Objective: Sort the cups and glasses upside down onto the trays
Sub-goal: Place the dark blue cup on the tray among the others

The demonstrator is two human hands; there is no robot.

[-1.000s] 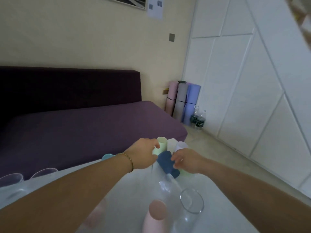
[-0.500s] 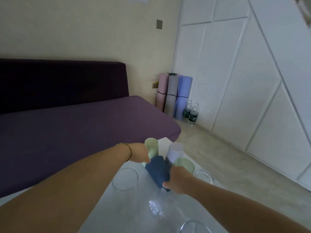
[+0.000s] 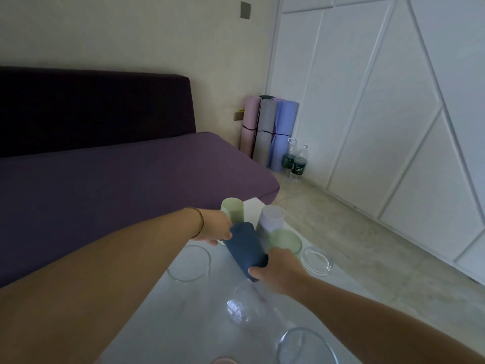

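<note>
Tilted dark blue cup [image 3: 245,246] gripped in the right hand [image 3: 279,273]; left hand [image 3: 215,228] at its far end, fingers hidden, grip unclear.

A white table [image 3: 147,324] bears an upturned lilac cup [image 3: 270,222]; left of it a tall green cup [image 3: 232,209], just nearer a wide green cup [image 3: 286,240], right of that a clear glass [image 3: 316,258], far left a second glass [image 3: 189,262]

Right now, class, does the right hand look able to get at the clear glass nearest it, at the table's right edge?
Probably yes, once freed: the right hand grips the blue cup, but the clear glass stands just beside it, with nothing between.
</note>
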